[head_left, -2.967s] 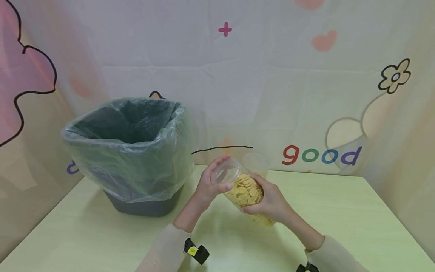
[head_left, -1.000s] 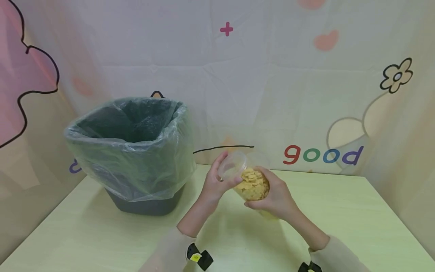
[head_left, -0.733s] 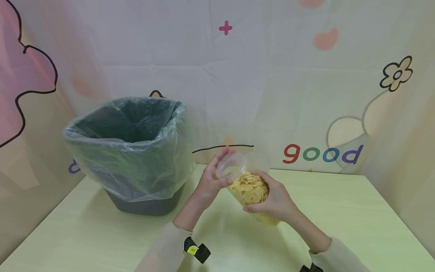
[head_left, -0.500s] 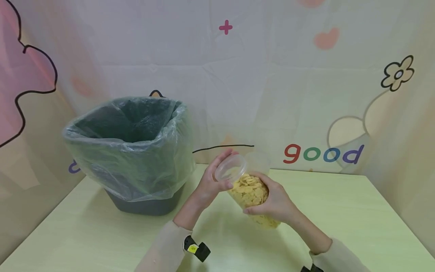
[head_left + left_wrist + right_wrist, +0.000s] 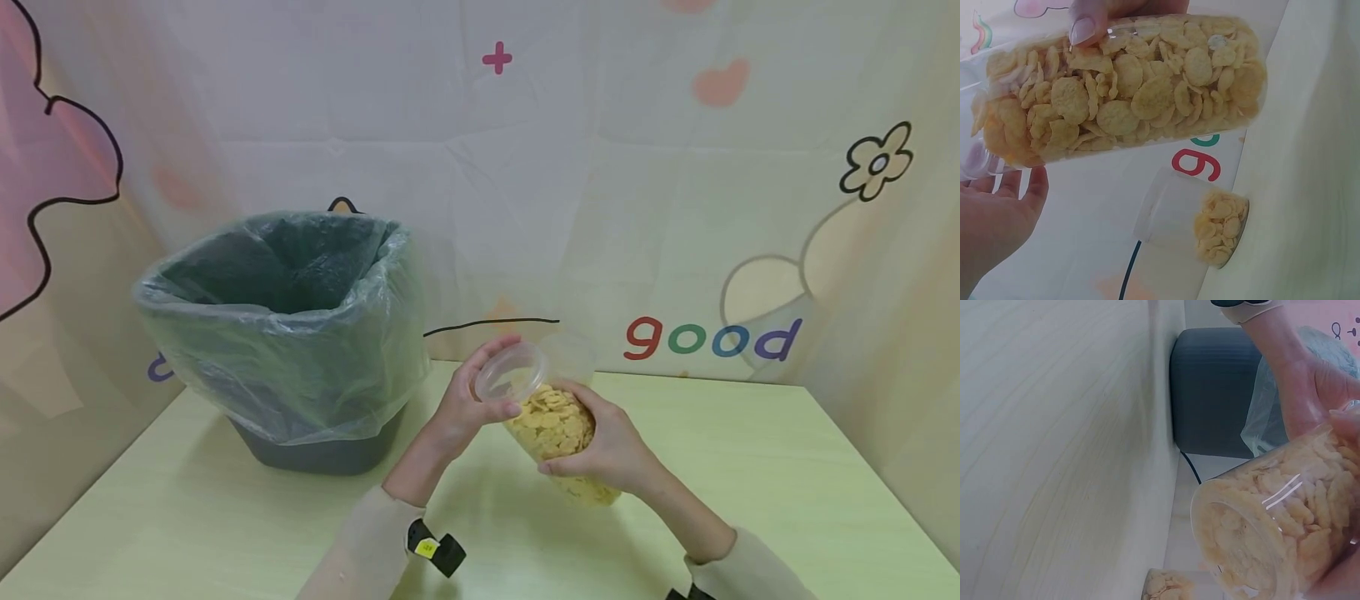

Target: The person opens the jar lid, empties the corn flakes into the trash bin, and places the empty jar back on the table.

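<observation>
A clear plastic jar of yellow flakes (image 5: 551, 421) is held tilted above the table, its top end toward the left. My right hand (image 5: 611, 442) grips the jar round its body, thumb on the near side. My left hand (image 5: 465, 400) holds the clear round top end (image 5: 512, 372) between thumb and fingers; whether this is a loose lid or the jar's rim I cannot tell. In the left wrist view the left fingers (image 5: 1035, 190) lie under that end. Behind, a second clear jar (image 5: 1169, 203) stands on the table, with flakes in its lower part, mostly hidden in the head view.
To the left stands a dark grey bin (image 5: 318, 457) with a translucent green bag (image 5: 322, 375) folded over its rim. The pale wooden table (image 5: 720, 467) ends at a printed cloth backdrop (image 5: 525, 208).
About a second ago the jar was tipped further toward the camera and both hands were slightly higher. Since then the jar and both hands have sunk a little. The grips look the same.
</observation>
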Demonstrator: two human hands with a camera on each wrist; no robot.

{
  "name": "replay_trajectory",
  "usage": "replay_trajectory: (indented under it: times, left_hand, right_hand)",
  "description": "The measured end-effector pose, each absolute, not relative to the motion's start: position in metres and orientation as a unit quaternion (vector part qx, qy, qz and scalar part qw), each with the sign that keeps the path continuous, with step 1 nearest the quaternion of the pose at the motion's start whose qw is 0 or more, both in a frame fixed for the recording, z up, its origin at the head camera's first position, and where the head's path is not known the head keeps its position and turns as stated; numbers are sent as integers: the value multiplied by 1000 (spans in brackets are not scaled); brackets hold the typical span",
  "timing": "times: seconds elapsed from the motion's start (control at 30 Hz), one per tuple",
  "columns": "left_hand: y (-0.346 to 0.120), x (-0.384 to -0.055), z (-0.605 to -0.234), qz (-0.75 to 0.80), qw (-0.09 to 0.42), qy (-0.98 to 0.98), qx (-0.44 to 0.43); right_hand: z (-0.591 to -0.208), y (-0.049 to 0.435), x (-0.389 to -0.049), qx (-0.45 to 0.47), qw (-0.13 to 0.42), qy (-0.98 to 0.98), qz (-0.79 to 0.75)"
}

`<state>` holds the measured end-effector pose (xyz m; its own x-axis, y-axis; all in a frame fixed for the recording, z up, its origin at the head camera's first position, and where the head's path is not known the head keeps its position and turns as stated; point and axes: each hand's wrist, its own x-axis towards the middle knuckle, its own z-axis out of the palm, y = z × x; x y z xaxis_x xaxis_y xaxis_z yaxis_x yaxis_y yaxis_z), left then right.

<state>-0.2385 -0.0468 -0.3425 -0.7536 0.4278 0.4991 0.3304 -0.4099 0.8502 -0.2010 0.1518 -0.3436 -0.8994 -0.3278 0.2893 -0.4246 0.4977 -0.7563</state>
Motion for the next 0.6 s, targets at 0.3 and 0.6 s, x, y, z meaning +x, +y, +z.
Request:
replay_trajectory:
  times: [0.3, 0.6]
  left_hand:
    - [-42, -232, -343, 780, 3, 541, 316]
    - [-35, -224, -342, 804, -28, 536, 255]
  right_hand:
    - [-344, 151, -200, 220, 84, -867, 439]
    - [-345, 147, -200, 227, 137, -865, 427]
